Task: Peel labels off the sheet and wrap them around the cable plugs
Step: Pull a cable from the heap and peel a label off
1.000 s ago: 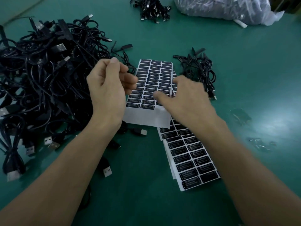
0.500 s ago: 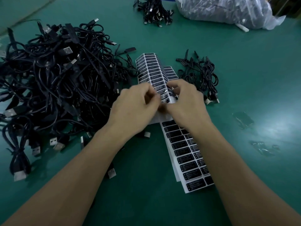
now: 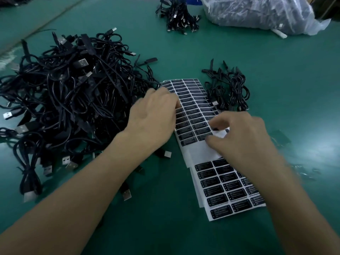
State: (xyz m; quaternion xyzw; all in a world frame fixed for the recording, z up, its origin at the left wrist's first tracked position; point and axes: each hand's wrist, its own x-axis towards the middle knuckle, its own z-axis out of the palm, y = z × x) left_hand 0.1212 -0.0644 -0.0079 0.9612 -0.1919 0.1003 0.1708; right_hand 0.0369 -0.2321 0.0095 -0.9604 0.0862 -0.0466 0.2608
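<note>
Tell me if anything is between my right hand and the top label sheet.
Nothing visible. The right hand pinches the top label sheet at its near right corner; the left hand rests on its left edge.

Top sheet (image 3: 200,151): we see rows of black labels (image 3: 190,117), its bare near end overlapping the lower sheet (image 3: 219,192).
Lower sheet: flat, black labels throughout.
Cables (image 3: 64,100): our black tangled heap just left, plugs (image 3: 83,62) showing.

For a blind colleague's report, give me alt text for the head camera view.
Two bare hands work a label sheet on a green table: the left hand rests on its left edge, the right hand pinches a label. Black cables heap at left.
</note>
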